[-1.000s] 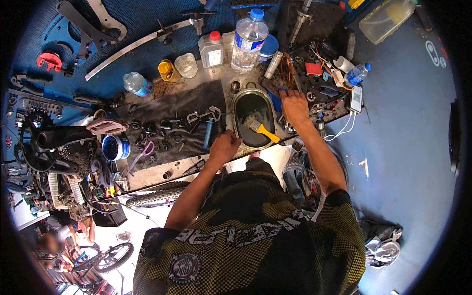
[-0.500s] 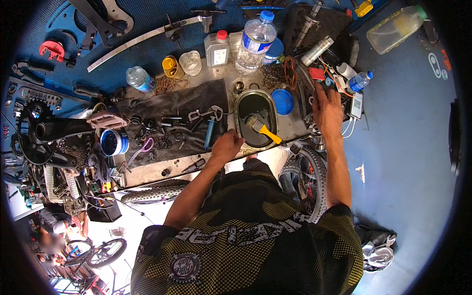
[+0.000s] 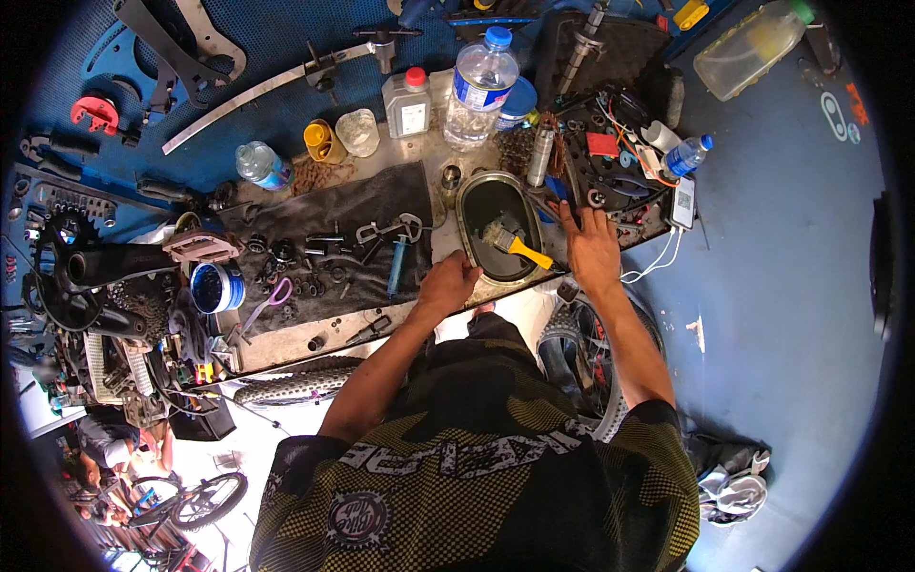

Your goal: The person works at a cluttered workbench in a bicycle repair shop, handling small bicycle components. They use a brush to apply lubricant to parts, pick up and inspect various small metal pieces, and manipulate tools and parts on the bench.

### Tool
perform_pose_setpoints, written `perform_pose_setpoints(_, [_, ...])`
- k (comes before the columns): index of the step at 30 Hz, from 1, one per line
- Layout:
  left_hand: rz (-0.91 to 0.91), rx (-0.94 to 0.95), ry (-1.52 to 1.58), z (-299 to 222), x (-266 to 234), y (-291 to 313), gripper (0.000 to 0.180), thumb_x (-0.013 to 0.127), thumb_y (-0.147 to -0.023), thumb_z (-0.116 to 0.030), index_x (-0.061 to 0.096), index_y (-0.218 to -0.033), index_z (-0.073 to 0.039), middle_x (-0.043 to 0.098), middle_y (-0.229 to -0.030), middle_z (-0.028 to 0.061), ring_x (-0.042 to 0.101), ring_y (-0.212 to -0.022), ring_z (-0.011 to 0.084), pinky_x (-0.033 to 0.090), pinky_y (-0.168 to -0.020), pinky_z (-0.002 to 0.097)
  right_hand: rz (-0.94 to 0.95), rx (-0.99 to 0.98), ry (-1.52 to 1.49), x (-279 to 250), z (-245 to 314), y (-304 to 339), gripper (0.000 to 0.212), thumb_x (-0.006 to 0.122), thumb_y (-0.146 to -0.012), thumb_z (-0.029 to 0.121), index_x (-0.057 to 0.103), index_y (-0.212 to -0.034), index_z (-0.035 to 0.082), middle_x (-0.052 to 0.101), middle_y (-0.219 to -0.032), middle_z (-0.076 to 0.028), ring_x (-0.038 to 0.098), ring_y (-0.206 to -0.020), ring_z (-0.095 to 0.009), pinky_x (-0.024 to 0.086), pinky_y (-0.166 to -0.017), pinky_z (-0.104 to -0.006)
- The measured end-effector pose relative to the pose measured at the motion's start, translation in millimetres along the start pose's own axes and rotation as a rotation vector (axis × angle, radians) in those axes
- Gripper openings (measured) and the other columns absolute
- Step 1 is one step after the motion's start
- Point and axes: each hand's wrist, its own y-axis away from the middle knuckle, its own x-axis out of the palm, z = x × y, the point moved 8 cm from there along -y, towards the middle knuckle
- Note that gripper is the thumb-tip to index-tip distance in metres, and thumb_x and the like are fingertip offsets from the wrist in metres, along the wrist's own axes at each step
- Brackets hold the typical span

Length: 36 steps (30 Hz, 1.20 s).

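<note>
My left hand is loosely curled at the near left rim of an oval metal pan of dark liquid. Whether its fingers grip anything is hidden. A yellow-handled paintbrush lies in the pan, its bristles in the liquid and its handle over the rim. My right hand is just right of the pan, palm down, fingers stretched forward over the bench. A silver cylinder is beyond the pan's far right end. The blue lid shows only in part behind my right fingers.
Small parts, a blue syringe and pink-handled scissors lie on a dark cloth. Bottles, including a large clear one, line the back. A cabled white device sits at right. Bicycle wheels are below the bench; another person is far left.
My right hand has come left and nearer, from the cluttered right side to beside the pan. The silver cylinder has shifted left and now stands steeper. My left hand stays by the pan.
</note>
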Motion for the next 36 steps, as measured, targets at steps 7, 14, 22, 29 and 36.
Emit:
perform_pose_setpoints(7, [-0.014, -0.018, 0.025, 0.3, -3.6, 7.1, 0.035, 0.076, -0.098, -0.032, 0.068, -0.110, 0.000, 0.077, -0.101, 0.0215, 0.076, -0.097, 0.0413, 0.057, -0.083, 0.0502, 0.094, 0.068, 0.081, 26.6, 4.5, -19.0, 0.051, 0.062, -0.096, 0.017, 0.066, -0.147, 0.009, 0.064, -0.116, -0.009, 0.060, -0.116, -0.029, 0.052, -0.096, -0.0438])
perform_pose_setpoints(14, [-0.053, 0.016, -0.017, -2.5, -2.2, 11.5, 0.035, 0.074, -0.099, -0.033, 0.069, -0.119, -0.005, 0.077, -0.101, 0.0240, 0.075, -0.100, 0.0436, 0.058, -0.085, 0.0535, 0.102, 0.073, 0.065, 53.2, 0.0, -37.9, 0.048, 0.068, -0.098, 0.024, 0.068, -0.143, 0.008, 0.068, -0.119, -0.012, 0.062, -0.116, -0.032, 0.052, -0.098, -0.0484])
perform_pose_setpoints(22, [-0.261, 0.077, -0.169, 6.0, -67.8, 102.5, 0.033, 0.072, -0.098, -0.028, 0.069, -0.125, -0.009, 0.079, -0.098, 0.0179, 0.076, -0.086, 0.0429, 0.061, -0.078, 0.0555, 0.045, -0.101, -0.551, -22.0, 103.7, -44.5, 0.042, 0.076, -0.093, 0.016, 0.072, -0.135, 0.011, 0.067, -0.125, -0.014, 0.061, -0.119, -0.036, 0.052, -0.102, -0.0481])
perform_pose_setpoints(29, [-0.041, -0.007, -0.402, 26.3, -36.3, 88.9, 0.034, 0.070, -0.099, -0.028, 0.067, -0.125, -0.008, 0.077, -0.095, 0.0207, 0.078, -0.083, 0.0401, 0.063, -0.070, 0.0548, 0.049, -0.627, -0.721, 8.8, 247.6, -56.7, 0.041, 0.074, -0.085, 0.009, 0.078, -0.125, 0.017, 0.065, -0.123, -0.009, 0.058, -0.122, -0.034, 0.048, -0.105, -0.0477])
perform_pose_setpoints(36, [-0.070, 0.101, -0.324, 33.9, -23.4, 79.8, 0.046, 0.067, -0.101, -0.031, 0.061, -0.141, -0.011, 0.078, -0.096, 0.0220, 0.078, -0.087, 0.0427, 0.063, -0.075, 0.0564, 0.114, -0.670, -0.737, -12.3, 244.1, -96.5, 0.033, 0.078, -0.088, 0.016, 0.077, -0.120, 0.013, 0.068, -0.122, -0.010, 0.060, -0.120, -0.035, 0.050, -0.103, -0.0481])
